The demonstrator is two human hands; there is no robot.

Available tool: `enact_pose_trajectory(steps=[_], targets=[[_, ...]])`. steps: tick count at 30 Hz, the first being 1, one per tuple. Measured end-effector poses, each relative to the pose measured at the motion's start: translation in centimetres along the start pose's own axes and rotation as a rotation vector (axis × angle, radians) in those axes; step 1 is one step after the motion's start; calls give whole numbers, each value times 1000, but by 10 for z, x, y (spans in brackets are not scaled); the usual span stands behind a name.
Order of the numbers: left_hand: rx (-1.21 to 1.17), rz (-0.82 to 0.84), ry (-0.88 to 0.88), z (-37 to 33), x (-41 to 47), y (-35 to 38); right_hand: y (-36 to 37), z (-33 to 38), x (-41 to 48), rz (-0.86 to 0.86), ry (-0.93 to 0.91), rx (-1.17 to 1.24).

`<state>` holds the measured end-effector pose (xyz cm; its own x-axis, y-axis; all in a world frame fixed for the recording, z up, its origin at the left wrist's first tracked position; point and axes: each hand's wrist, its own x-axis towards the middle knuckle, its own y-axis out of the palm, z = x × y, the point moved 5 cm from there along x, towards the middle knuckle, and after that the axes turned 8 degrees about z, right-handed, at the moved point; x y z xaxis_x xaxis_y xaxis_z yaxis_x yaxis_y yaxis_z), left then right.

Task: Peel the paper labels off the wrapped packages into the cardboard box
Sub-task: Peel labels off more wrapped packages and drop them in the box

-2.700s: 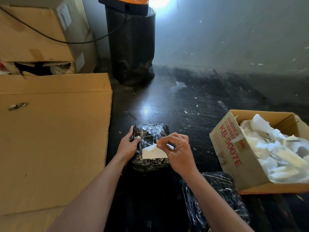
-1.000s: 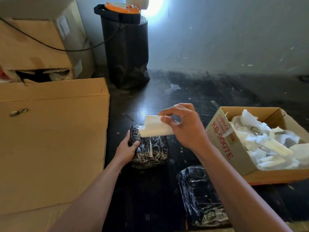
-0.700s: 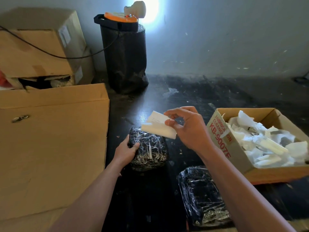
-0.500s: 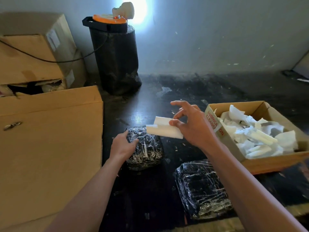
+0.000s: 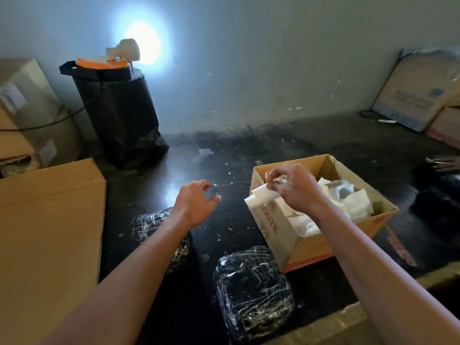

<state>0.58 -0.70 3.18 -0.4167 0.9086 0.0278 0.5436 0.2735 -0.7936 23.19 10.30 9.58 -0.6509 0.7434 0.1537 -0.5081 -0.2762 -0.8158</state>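
Fingers of the right hand (image 5: pixel 296 188) pinch a white paper label (image 5: pixel 260 197), which is curled and crumpled. That hand is over the near left corner of the open cardboard box (image 5: pixel 316 245), and the label hangs just at the box's edge, partly in front of its left wall. Red letters are printed on that wall. Inside the box is a pile of white peeled paper (image 5: pixel 348 202). The left hand (image 5: pixel 195 204) is in the air with its fingers loosely curled and apart, holding nothing. Under the left arm lies a wrapped package (image 5: pixel 154 222), black and shiny with clear plastic film, on the dark floor (image 5: pixel 224 155). A second wrapped package (image 5: pixel 252 290) lies closer to the person, just beside the front corner of the cardboard box. A big brown carton (image 5: pixel 49 232) stands at the left. Behind it is a stack of more brown cartons (image 5: pixel 27 115) with a black cable across them. A tall black bin (image 5: pixel 117 115) stands by the wall, with an orange thing and a pale lump on top. A bright spot of light (image 5: pixel 146 43) shines on the wall behind it. Far to the right, a flat box (image 5: pixel 413 95) leans against the wall.
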Motion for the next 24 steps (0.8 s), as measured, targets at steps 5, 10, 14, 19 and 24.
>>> enact_pose_trajectory(steps=[5,10,14,19,24], targets=[[-69,34,-37,-70,13,41,-40,-59,2,-11,82,14],[-142,25,-96,-124,18,88,-68,-104,7,-3,82,54],[-246,-3,-173,-145,15,121,-78,-129,10,13,88,38],[-332,35,-258,-148,15,151,-74,-147,13,107,-10,60],[-394,47,-311,-146,15,170,-66,-155,18,149,-19,-57]])
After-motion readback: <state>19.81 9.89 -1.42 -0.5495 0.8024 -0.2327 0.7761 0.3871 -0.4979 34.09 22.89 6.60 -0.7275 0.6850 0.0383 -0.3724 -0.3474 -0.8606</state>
